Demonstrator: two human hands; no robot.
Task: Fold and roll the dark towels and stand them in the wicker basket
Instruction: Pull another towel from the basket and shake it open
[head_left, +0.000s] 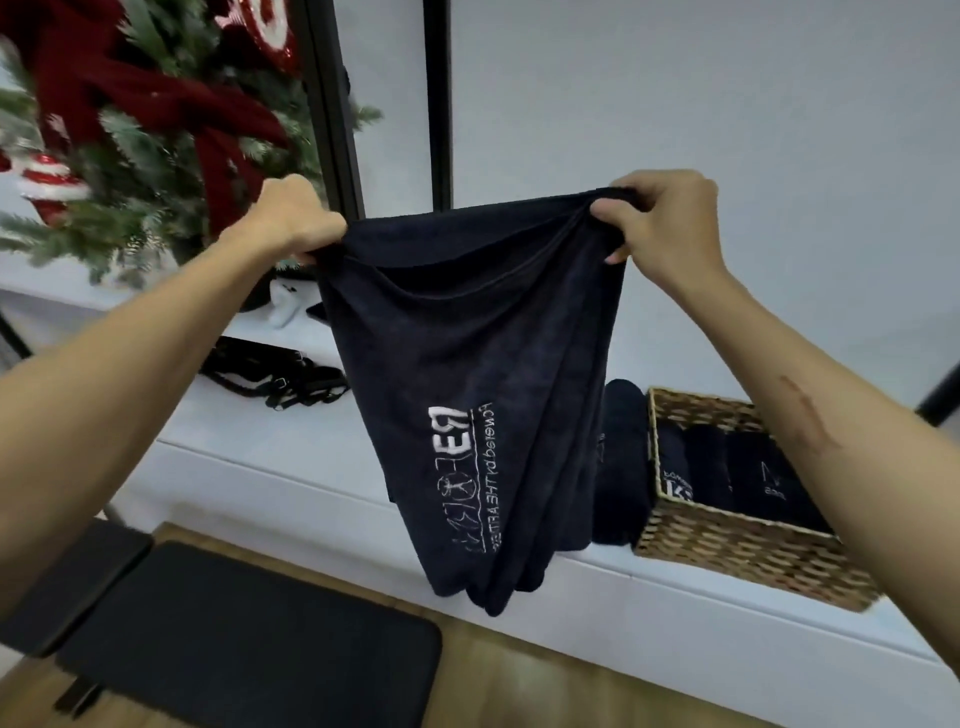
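Towel (467, 395): hanging in the air between both hands, above the near edge of the white table (270, 457); its white lettering is reading mirrored.
Wicker basket (737, 551): sitting on the table to the right, holding rolled dark towels (727, 467); another dark roll (621, 457) is lying just left of it, partly hidden.
Left hand (291, 221): clenching the towel's top left corner.
Right hand (670, 223): pinching the bunched top right corner.

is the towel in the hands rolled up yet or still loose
Loose, not rolled. The towel hangs in slack folds from its top edge, pinched by the left hand and right hand, above the table.
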